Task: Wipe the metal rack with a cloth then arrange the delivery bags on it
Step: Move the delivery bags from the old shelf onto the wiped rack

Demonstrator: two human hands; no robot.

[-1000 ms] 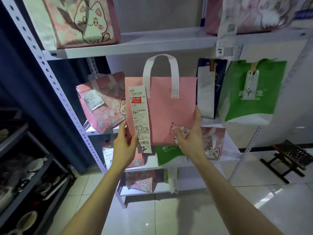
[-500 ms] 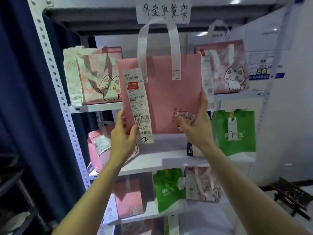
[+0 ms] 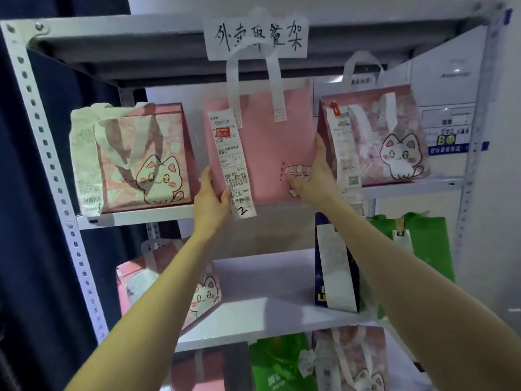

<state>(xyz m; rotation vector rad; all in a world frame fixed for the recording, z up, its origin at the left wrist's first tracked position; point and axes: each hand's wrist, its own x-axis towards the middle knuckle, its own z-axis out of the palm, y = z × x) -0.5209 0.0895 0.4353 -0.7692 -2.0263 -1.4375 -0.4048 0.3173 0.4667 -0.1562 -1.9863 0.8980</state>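
Our left hand (image 3: 210,198) grips the lower left corner of the plain pink bag (image 3: 262,153), thumb in front beside its long receipt (image 3: 232,162) and fingers behind. Our right hand (image 3: 313,176) clasps the lower right edge, fingers running up the side. Between them the bag stands upright at centre frame, in the gap on the upper shelf of the metal rack (image 3: 42,131). We cannot tell whether its base touches the shelf yet. To its left sits a cat-print bag (image 3: 132,159), and to its right another cat bag (image 3: 389,139), just beside our right hand. No cloth is in view, so we judge the wiping finished and the arranging well along: the shelf below holds a third cat bag (image 3: 158,283), a navy bag (image 3: 335,266) and a green bag (image 3: 423,244), with more at the bottom of the frame. What any bag holds is hidden. What is left is releasing this one.
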